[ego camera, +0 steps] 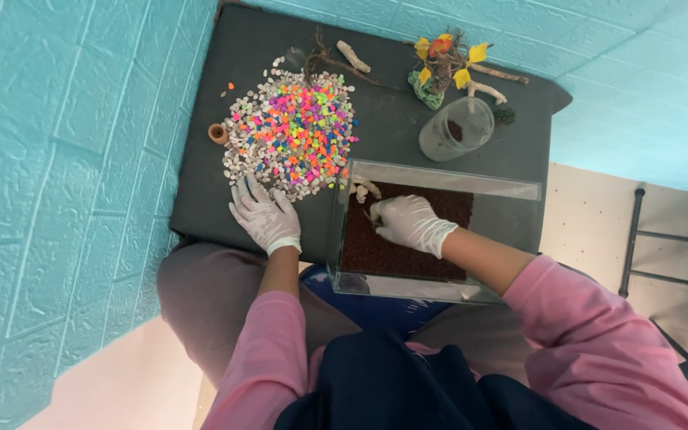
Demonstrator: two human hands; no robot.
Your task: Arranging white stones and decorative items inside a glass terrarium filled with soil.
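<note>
Seen from the head camera: a gloved left hand (264,216) lies flat, fingers spread, holding nothing, at the near edge of a pile of white and neon pebbles (295,131) on a dark table (392,119). The gloved right hand (409,223) reaches inside a clear glass tank (439,171) floored with reddish-brown substrate (396,255), fingers curled beside pale stones (362,190); whether it grips anything cannot be made out. Behind stand a clear plastic cup (457,127), driftwood (353,56), a yellow-leafed ornament (444,64) and a small clay pot (217,133).
</note>
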